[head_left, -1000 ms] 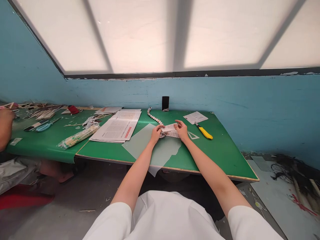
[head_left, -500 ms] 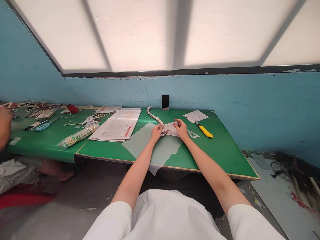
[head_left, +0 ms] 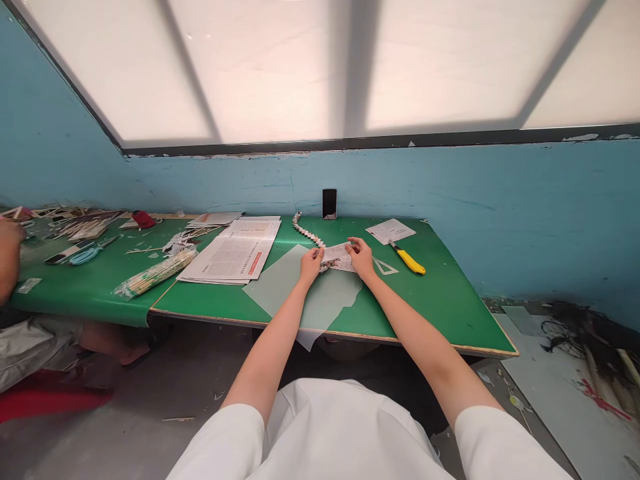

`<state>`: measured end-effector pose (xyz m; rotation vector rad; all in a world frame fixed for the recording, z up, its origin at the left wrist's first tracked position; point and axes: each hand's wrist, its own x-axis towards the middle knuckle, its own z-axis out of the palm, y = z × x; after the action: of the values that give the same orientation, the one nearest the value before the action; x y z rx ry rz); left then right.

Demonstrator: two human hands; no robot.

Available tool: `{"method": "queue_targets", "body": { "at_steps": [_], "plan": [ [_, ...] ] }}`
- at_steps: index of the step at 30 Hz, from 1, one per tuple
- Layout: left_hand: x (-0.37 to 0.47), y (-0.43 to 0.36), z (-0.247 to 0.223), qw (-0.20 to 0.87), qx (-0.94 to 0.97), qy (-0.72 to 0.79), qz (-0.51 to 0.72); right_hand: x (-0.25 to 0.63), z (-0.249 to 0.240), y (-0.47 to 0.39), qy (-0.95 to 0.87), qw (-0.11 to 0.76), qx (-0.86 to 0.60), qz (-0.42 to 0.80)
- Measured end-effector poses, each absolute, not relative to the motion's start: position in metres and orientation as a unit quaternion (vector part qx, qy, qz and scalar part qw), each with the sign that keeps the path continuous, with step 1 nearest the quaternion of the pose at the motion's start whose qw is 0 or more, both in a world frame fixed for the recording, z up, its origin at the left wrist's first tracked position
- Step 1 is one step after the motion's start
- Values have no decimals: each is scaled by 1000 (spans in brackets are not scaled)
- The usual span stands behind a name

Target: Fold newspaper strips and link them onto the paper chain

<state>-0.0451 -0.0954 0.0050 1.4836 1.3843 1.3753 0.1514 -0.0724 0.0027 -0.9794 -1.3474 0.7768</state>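
Note:
Between my hands, just above the table, is a small piece of printed newspaper (head_left: 339, 256). My left hand (head_left: 311, 265) is closed at its left edge, and also at the end of a folded paper chain (head_left: 309, 233) that runs back in a zigzag toward the wall. My right hand (head_left: 361, 257) pinches the paper's right side with thumb and fingers. Below them lies a translucent sheet (head_left: 295, 283), one corner hanging over the table's front edge. A clear set square (head_left: 385, 267) rests just right of my right hand.
A yellow-handled cutter (head_left: 411, 261) touches a printed paper piece (head_left: 391, 231) on the right. Newspapers (head_left: 233, 250), a bag of sticks (head_left: 156, 272) and blue scissors (head_left: 90, 252) lie left on the green table (head_left: 430, 307). A phone (head_left: 329, 204) leans on the wall. Another person's arm (head_left: 9, 260) is far left.
Both hands keep their hold on the paper piece and have barely moved. The whole view has shifted very slightly.

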Motion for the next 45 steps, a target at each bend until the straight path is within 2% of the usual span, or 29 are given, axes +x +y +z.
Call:
{"method": "queue_targets", "body": {
  "at_steps": [10, 29, 45],
  "plan": [
    [-44, -97, 6, 340, 573, 531, 523, 154, 0, -71, -602, 581, -448, 316],
    [-44, -99, 7, 366, 574, 515, 521, 156, 2, -73, -603, 586, -441, 315],
    [-45, -99, 8, 325, 598, 528, 508, 157, 0, -71, -618, 571, -449, 299]
  ]
}}
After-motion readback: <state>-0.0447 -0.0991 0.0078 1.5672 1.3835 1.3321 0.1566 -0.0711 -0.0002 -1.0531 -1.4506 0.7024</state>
